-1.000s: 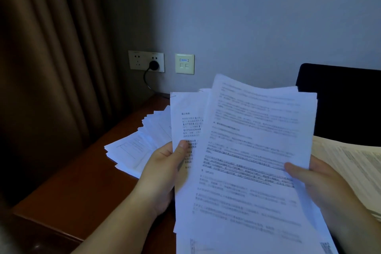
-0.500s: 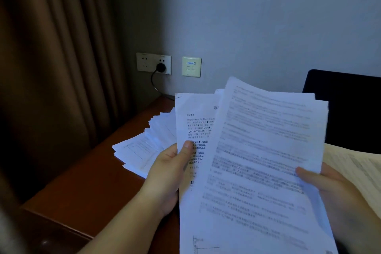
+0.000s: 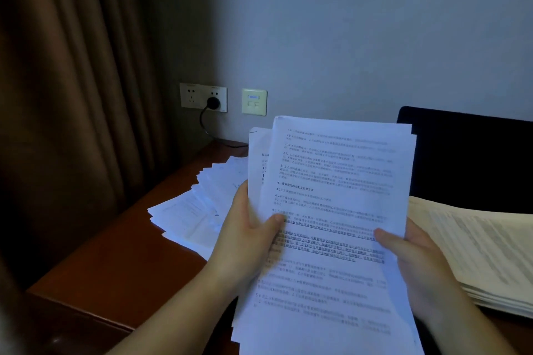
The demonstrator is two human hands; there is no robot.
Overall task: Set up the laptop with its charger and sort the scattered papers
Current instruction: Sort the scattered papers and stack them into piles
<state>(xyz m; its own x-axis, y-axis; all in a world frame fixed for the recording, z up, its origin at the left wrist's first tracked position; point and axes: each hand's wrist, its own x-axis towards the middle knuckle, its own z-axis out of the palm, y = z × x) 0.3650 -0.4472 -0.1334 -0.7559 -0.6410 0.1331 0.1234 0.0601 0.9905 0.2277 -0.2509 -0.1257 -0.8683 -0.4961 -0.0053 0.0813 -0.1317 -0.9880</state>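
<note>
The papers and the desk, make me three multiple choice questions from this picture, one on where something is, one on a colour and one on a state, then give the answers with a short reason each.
1. Where does the fanned pile of loose sheets lie?
A. on the desk, left of the held papers
B. on the floor
C. on the black laptop lid

2. What colour is the plug in the wall socket?
A. white
B. black
C. red

3. How are the held papers being held?
A. by the left hand alone
B. lying flat, untouched
C. by both hands, one at each side

Answers:
1 A: the pile rests on the wooden desk beside the left hand.
2 B: the plug and its cable are black against the pale plate.
3 C: the left hand's thumb and the right hand thumb both press on the front sheet.
</note>
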